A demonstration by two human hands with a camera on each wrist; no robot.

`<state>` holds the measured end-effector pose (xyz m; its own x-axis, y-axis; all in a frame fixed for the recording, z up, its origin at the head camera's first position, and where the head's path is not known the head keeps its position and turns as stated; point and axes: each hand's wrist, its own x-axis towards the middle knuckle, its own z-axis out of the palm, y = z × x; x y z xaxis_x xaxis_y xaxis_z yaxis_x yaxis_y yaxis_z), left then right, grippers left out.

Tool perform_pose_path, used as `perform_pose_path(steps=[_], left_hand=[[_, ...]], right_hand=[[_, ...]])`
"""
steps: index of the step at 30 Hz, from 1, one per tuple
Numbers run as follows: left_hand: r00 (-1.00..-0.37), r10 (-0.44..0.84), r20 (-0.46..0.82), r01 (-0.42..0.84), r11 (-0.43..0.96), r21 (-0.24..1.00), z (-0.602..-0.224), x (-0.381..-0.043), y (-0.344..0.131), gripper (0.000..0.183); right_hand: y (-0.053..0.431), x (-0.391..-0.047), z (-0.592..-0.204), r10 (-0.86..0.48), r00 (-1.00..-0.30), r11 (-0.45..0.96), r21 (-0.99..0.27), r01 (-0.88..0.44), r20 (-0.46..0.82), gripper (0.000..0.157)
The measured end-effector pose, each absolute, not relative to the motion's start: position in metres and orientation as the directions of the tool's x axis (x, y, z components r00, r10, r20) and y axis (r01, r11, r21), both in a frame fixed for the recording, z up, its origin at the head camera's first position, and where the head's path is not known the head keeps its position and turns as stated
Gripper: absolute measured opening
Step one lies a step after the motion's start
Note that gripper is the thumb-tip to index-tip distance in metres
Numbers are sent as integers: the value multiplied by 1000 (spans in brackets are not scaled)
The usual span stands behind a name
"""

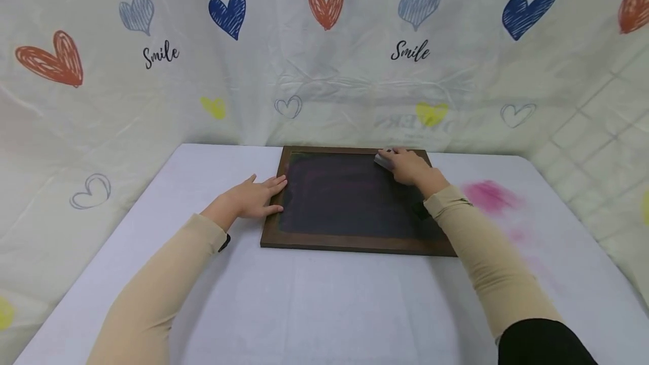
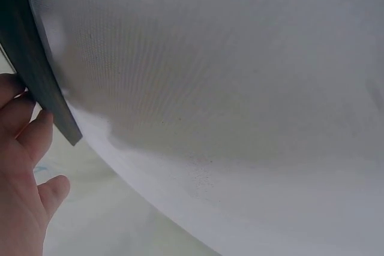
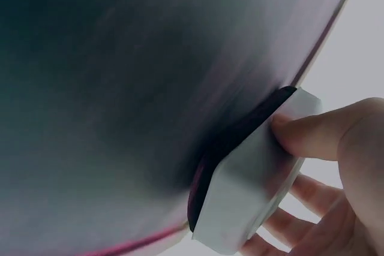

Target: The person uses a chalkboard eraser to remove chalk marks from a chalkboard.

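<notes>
A chalkboard (image 1: 345, 199) in a brown wooden frame lies on the white table. At its upper right corner my right hand (image 1: 409, 168) grips an eraser (image 1: 383, 161). Seen from the right wrist, the eraser (image 3: 246, 178) has a white back and a dark felt pad against the board surface (image 3: 138, 88); the thumb lies along one side, the fingers on the other. My left hand (image 1: 253, 197) rests with spread fingers on the left edge of the frame. In the left wrist view, the fingertips of that hand (image 2: 24, 148) touch the dark frame (image 2: 42, 70).
Pink chalk dust smudges (image 1: 490, 196) mark the white tablecloth (image 1: 324, 303) right of the board. Behind the table hangs a pale curtain (image 1: 355, 61) printed with hearts and the word Smile. Faint pinkish streaks show on the board.
</notes>
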<state>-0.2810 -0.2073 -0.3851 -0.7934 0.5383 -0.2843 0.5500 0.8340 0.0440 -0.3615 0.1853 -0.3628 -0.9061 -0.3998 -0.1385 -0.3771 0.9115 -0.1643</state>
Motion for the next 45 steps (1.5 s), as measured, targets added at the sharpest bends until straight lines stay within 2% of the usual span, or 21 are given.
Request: perform_pose_path(steps=[3, 7, 10, 17, 20, 23, 26, 31, 38, 45], left_hand=[[-793, 537, -289, 550, 834, 39, -384, -281, -208, 76], [-794, 533, -292, 545, 837, 46, -385, -281, -208, 76], [-795, 535, -286, 543, 838, 56, -385, -280, -208, 76], [-803, 534, -266, 544, 838, 42, -386, -280, -207, 76], [-805, 530, -267, 541, 840, 36, -385, -281, -207, 76], [-804, 529, -273, 541, 840, 36, -385, -281, -206, 76], [-802, 530, -275, 543, 839, 34, -386, -281, -206, 77], [-800, 535, -273, 546, 837, 38, -387, -281, -208, 77], [-800, 529, -282, 540, 840, 43, -385, -280, -208, 76], [-798, 535, -277, 547, 836, 41, -386, -279, -205, 77]], right_hand=[[168, -359, -366, -414, -901, 907, -137, -398, -130, 61], [137, -343, -368, -528, -842, 848, -122, -516, -110, 62], [109, -321, -367, -645, -755, 764, -99, -638, -115, 63], [72, -259, -361, -868, -477, 490, -86, -867, -139, 67], [71, -246, -362, -899, -424, 431, -47, -901, -111, 69], [76, -245, -367, -909, -412, 413, 12, -911, -64, 70], [86, -253, -371, -901, -432, 432, 21, -902, -33, 69], [115, -284, -374, -830, -557, 557, -50, -829, -9, 65], [156, -334, -371, -634, -772, 771, -127, -624, -53, 62], [188, -355, -369, -452, -886, 887, -156, -435, -103, 62]])
